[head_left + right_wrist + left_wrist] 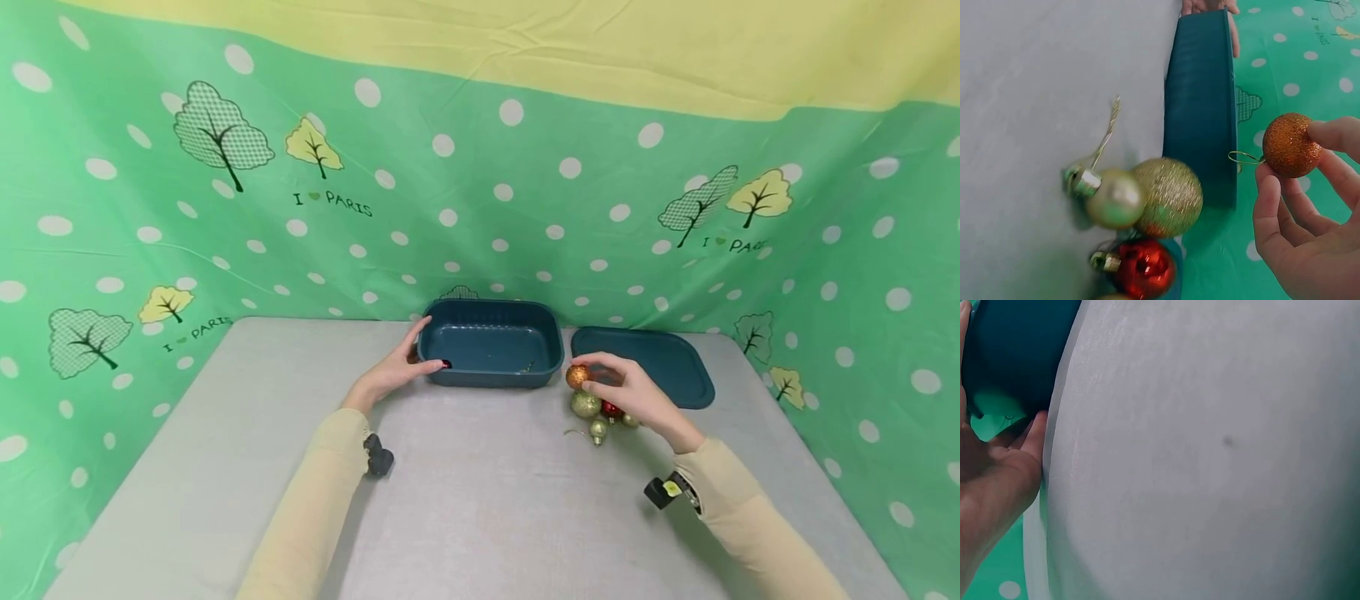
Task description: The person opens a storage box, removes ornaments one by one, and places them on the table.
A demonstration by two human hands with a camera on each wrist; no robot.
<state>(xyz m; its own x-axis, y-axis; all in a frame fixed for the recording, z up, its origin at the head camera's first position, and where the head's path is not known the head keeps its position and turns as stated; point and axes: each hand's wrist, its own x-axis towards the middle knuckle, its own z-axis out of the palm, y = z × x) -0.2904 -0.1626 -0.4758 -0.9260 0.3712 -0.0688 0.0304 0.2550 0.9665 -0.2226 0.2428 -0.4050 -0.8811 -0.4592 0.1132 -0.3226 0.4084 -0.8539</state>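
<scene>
An orange glitter Christmas bauble [1291, 145] with a thin gold loop is pinched between the thumb and fingers of my right hand [632, 395]. It is held above a cluster of baubles on the table. In that cluster are a gold glitter bauble [586, 404], a shiny red bauble [612, 410] and a small pale gold bauble [597, 429]. My left hand [395, 368] holds the left end of a dark blue rectangular box [491, 378], its thumb at the near corner and its fingers along the side. A small red shiny piece [446, 364] shows inside, near that thumb.
A dark blue lid [686, 375] lies flat to the right of the box, partly behind my right hand. The grey-white table [480, 500] ends at the back against a green dotted curtain [495, 192]. A gold string trails beside the baubles.
</scene>
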